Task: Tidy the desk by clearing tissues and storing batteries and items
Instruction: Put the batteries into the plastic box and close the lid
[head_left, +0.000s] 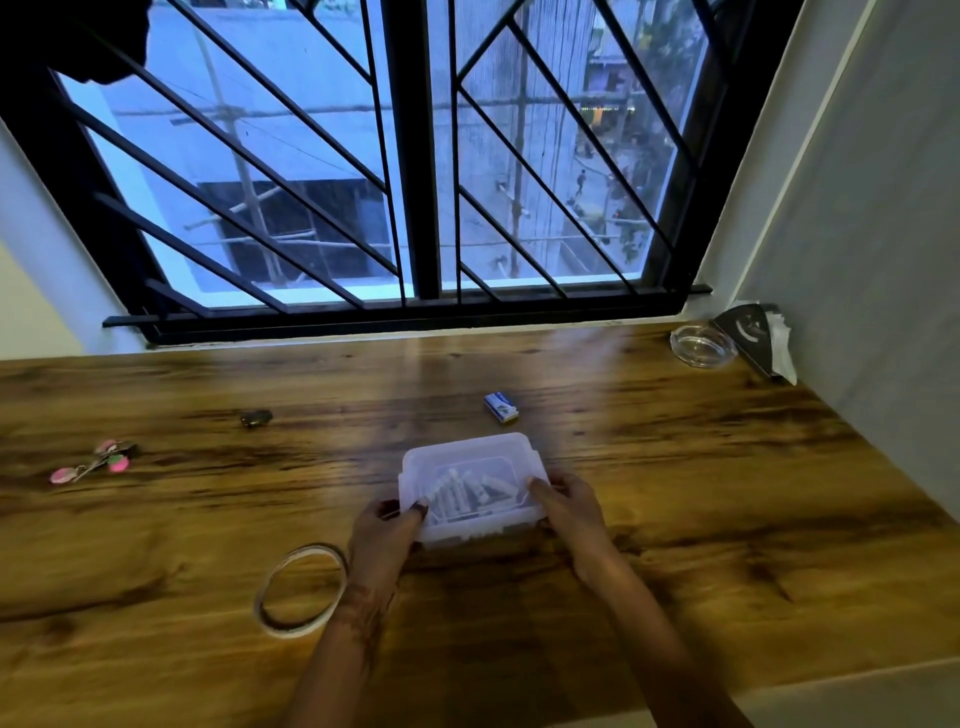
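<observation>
Two hands of mine, left hand (387, 525) and right hand (563, 506), grasp with the fingers a translucent box (470, 488), lid on, batteries (467, 491) inside, on the brown wooden table (701, 467) below a barred window (415, 156).

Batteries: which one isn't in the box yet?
The blue block-shaped battery lies alone on the desk just beyond the plastic box. The others are pale cylinders inside the box, held by the left hand and right hand.
</observation>
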